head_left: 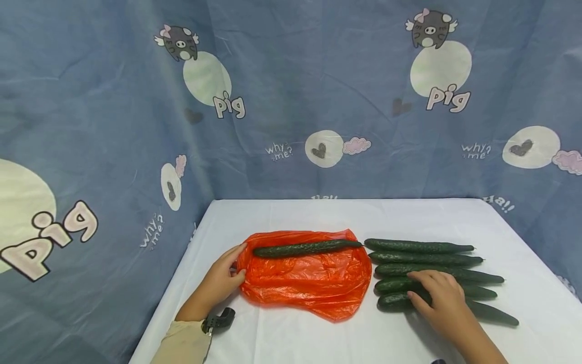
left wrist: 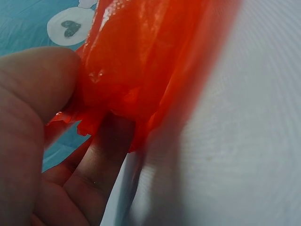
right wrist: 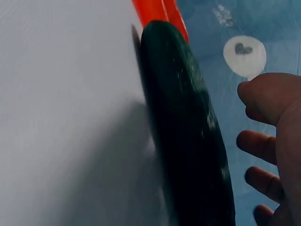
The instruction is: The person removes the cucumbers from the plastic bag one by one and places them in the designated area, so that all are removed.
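A red plastic bag (head_left: 300, 278) lies flattened on the table, with one cucumber (head_left: 306, 248) resting across its upper part. My left hand (head_left: 220, 280) pinches the bag's left edge; in the left wrist view the thumb is on one side of the crumpled film (left wrist: 127, 61) and a fingertip on the other. To the bag's right, several dark green cucumbers (head_left: 418, 246) lie side by side. Over the nearest ones is my right hand (head_left: 438, 298), fingers spread and loosely bent. In the right wrist view those fingers stand apart from the nearest cucumber (right wrist: 183, 117).
A white cloth covers the table (head_left: 273, 215). Blue curtains (head_left: 291, 91) printed with pigs and lettering hang behind it and along the left side. A black strap device (head_left: 219, 319) sits on the left wrist beside a beige sleeve (head_left: 184, 344).
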{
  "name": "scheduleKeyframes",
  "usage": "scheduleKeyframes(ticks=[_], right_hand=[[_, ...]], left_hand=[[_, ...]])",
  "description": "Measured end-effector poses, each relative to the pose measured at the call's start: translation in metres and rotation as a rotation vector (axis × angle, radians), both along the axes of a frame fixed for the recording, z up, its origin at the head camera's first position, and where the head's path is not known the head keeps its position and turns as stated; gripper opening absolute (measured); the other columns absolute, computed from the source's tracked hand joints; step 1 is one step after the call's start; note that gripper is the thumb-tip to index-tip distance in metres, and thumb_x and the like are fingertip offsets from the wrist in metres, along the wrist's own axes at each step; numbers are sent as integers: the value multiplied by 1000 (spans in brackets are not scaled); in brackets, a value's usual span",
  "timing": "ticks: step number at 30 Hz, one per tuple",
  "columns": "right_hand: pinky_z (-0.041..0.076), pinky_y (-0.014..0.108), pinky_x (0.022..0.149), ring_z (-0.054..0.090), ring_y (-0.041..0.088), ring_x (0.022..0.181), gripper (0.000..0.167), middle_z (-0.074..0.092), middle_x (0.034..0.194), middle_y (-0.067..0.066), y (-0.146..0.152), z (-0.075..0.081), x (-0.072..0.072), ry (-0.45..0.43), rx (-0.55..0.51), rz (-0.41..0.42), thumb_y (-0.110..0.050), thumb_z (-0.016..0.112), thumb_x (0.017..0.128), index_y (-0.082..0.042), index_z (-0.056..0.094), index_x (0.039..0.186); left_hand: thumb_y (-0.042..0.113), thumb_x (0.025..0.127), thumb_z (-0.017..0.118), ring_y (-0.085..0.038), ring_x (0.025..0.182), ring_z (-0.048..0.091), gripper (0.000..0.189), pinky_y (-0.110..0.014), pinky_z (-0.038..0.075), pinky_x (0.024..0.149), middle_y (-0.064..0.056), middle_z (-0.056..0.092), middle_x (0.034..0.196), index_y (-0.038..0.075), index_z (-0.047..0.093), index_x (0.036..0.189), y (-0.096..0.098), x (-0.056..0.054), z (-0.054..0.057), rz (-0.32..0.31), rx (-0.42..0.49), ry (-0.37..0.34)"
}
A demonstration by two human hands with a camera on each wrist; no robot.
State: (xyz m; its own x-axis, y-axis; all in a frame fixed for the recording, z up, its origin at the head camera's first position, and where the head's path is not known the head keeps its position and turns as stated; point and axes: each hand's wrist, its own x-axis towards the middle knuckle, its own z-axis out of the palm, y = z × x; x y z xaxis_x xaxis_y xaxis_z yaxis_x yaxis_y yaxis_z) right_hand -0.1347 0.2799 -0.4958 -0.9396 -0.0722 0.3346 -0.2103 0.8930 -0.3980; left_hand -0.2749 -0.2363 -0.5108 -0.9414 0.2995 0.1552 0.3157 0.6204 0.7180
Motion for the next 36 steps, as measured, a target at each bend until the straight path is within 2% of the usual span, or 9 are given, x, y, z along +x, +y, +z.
scheduleKeyframes(ticks=[7,18,28,36], right_hand=[[41,61,100,52,38,124,39,69,127,7,-13,3,-13,2,-10,84,-23,79,93,-13,70,130],[47,64,104,49,34,134,44,64,137,1,-38,14,-39,-122,1,150,-28,75,97,-19,65,140],[51,57,105,55,30,130,46,64,135,3,-64,23,-72,-103,28,286,-27,75,97,-16,64,141],[47,58,110,53,35,133,49,63,138,7,-83,25,-96,-111,66,334,-31,74,98,-14,62,143]], left_hand=[[0,92,69,-24,108,60,76,-22,55,79,-14,46,161,11,41,162,0,0,1,8,-7,2],[0,92,69,-22,104,60,76,-22,55,80,-12,47,160,12,42,162,1,2,0,15,0,6],[1,93,69,-22,106,59,75,-22,56,82,-11,46,161,13,41,162,1,2,-1,16,17,-34],[0,92,69,-21,105,60,76,-22,55,81,-11,47,161,12,42,161,-1,1,-2,16,10,-12]])
